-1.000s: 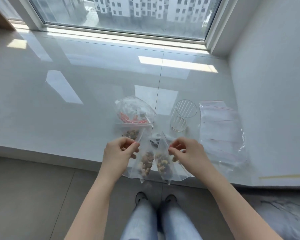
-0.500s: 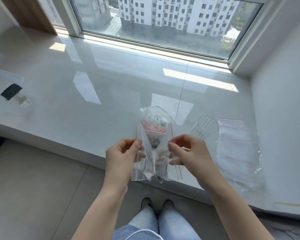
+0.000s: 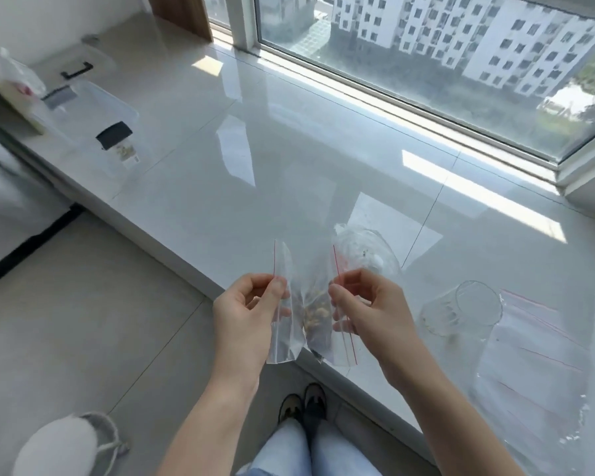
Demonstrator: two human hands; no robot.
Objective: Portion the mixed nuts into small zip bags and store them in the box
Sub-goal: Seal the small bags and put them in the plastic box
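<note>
While view swung left, left hand (image 3: 246, 312) and right hand (image 3: 370, 309) fingers keep pinching apparently two zip bags (image 3: 308, 304).

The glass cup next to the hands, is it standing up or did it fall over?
Fallen over. The glass cup lies on its side on the white ledge, its round mouth facing sideways.

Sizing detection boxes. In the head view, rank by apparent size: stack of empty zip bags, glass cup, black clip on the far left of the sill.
1. stack of empty zip bags: largest, though nearest the camera, which inflates it.
2. glass cup: lying on its side, clearly smaller.
3. black clip: smallest, but farther off, so its true size against the cup is unsure.
</note>
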